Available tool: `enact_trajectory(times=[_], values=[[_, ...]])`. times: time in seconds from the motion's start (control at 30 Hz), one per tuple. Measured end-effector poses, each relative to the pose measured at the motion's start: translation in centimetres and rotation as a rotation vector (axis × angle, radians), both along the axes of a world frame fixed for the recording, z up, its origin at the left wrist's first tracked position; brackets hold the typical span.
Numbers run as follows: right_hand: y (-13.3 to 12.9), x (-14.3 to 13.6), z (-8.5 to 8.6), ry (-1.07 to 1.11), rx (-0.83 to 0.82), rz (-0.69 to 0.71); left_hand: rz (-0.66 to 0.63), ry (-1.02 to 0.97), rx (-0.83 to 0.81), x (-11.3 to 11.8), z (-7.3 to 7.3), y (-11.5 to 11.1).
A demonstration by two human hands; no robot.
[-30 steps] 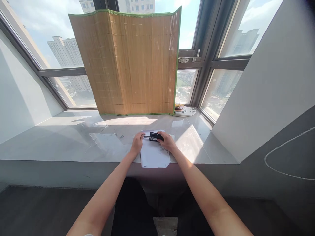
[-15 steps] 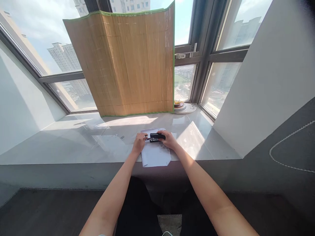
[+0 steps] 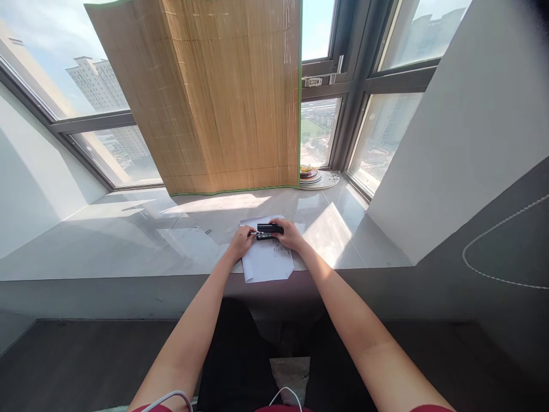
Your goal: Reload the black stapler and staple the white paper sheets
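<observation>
Here, a black stapler (image 3: 270, 228) is held just above or on some white papers (image 3: 266, 266), near their far edge; whether its underside touches them cannot be told. Its back end is gripped by the right hand (image 3: 290, 233), with the fingers wrapped over the end and the thumb on the near side. The upper and lower parts of the stapler are parted, and a thin metal piece (image 3: 256, 233) is seen jutting out toward the left. That piece is pinched by the bent fingertips of the left hand (image 3: 241, 242), though the exact placing of each finger is too small to be made out.

The papers are laid on a pale, glossy sill (image 3: 107, 240), and their near edge is pushed slightly past the sill's front edge. Some dark print is seen on them beside the right hand. Behind, a bamboo mat (image 3: 231, 97) edged in green is stood upright against the window, and a stack of plates (image 3: 311, 178) is set by its lower right corner. Bright sunlight is cast across the sill to the right of the papers. At the far right, a pale cord (image 3: 493, 277) is hung in a loop.
</observation>
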State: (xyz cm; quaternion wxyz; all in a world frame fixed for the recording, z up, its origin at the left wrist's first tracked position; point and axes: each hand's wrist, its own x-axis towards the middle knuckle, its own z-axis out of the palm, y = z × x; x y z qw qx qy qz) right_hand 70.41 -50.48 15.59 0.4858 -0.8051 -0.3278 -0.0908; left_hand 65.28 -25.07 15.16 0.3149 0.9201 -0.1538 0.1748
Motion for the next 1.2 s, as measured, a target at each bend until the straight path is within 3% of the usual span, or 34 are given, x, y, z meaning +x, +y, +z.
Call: enact_trajectory(times=[0.3,0.57,0.83,0.93,1.03,1.2], values=[[-0.2,0.2,0.1,0.022,0.057,0.020,-0.013,0.005,-0.083,-0.5,0.6,0.1],[-0.9,0.2,1.1,0.140,0.298,-0.001,-0.026,-0.015,-0.213,-1.0,1.0,0.0],[-2.0,-0.1,1.6,0.227,0.430,0.023,-0.067,0.014,-0.425,-1.7,1.8,-0.3],[-1.9,-0.6,2.0,0.233,0.403,0.141,-0.100,0.021,-0.446,-1.6,1.6,-0.4],[-1.6,-1.2,2.5,0.204,0.322,0.269,-0.094,0.004,-0.348,-1.5,1.5,-0.4],[-1.3,-1.4,2.5,0.138,0.215,0.317,-0.021,-0.001,-0.237,-1.3,1.6,-0.2]])
